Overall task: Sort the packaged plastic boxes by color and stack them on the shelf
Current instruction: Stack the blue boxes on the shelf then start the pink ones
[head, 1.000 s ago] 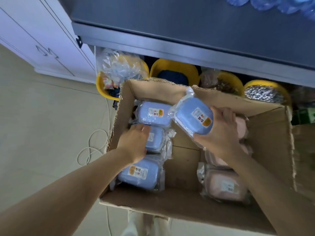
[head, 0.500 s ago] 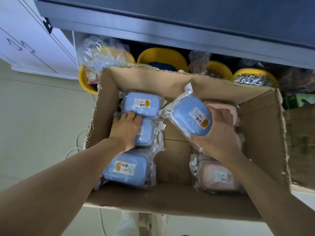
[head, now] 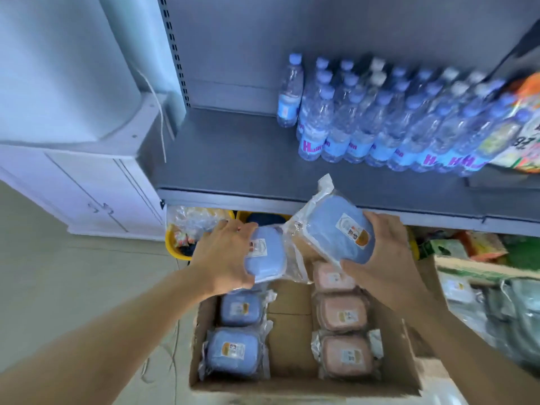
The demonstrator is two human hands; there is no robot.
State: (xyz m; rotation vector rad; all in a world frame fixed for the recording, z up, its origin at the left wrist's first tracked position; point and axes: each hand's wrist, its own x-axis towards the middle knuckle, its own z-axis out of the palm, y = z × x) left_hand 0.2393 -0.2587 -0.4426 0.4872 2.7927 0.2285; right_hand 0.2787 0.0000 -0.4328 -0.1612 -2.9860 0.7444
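Gripping one wrapped blue box [head: 264,257] in the left hand [head: 225,255] and another [head: 340,233] in the right hand [head: 382,258], a person holds both above the carton [head: 292,387]; the shelf [head: 233,159], seemingly bare at left, lies straight ahead.

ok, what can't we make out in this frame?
- Head view: label text on the blue boxes is too small and blurred.
- Blue box under the left hand: mostly hidden by hand and held box.
- Bottles at right: motion-blurred, count unclear.
- Carton near edge cut off by the frame.
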